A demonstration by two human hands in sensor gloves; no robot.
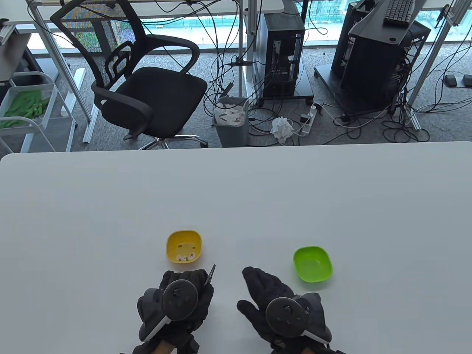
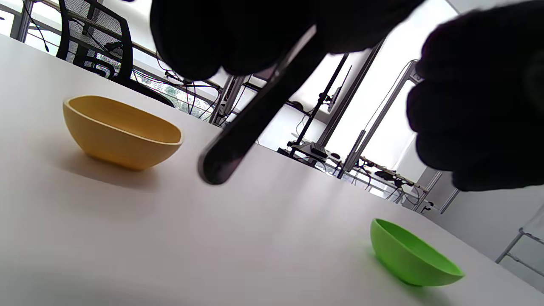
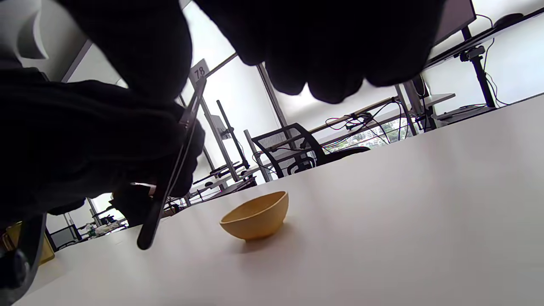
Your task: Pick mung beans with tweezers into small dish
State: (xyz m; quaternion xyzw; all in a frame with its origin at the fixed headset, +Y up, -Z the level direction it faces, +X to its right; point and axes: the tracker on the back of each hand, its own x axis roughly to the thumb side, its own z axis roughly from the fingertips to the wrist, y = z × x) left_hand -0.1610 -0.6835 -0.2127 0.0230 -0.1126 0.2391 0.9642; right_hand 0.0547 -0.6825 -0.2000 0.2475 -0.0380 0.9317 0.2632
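Trouble here is grip: left hand [image 1: 180,295] clutches the slim dark metal tweezers [image 2: 255,114] in a fist, right hand [image 1: 274,300] spread and empty, so beans from the yellow plastic bowl [image 1: 184,246] could ping off before reaching the green plastic dish [image 1: 312,264] on the white worktop [image 1: 236,191].

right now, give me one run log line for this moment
left hand holds tweezers | right hand free | beans in yellow dish | green dish empty

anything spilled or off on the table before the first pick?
Nothing stands out. Yellow dish and green dish sit upright; no beans visible on the table. Left hand holds the tweezers; right hand holds nothing.
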